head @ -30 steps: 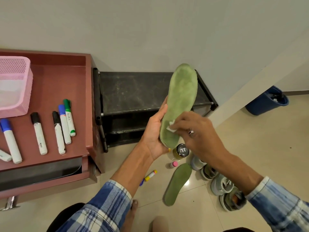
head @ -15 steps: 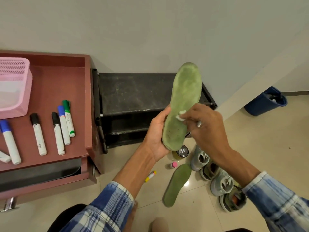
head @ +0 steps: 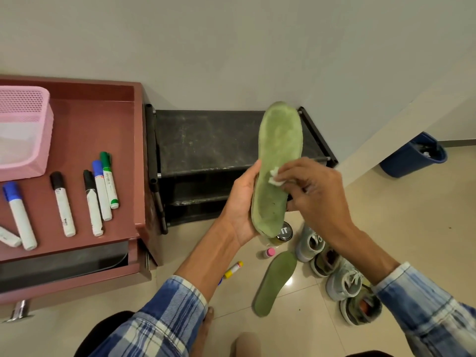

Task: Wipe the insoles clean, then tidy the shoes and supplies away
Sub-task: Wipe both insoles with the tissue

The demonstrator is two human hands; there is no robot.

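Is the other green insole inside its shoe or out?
Out. The second insole lies flat on the floor tiles beside the grey shoes, not inside one.

Wearing a long-sleeved checked shirt [head: 144, 338] in blue, navy and white. Showing the left sleeve [head: 177, 302] in broad plaid with pale squares, the right sleeve [head: 425, 310] in a more washed-out blue crossed by thin dark lines. Leaving forearms, the left hand [head: 239, 202] and the right hand [head: 319, 197] uncovered. Going barefoot, one foot [head: 207, 320] showing low down.
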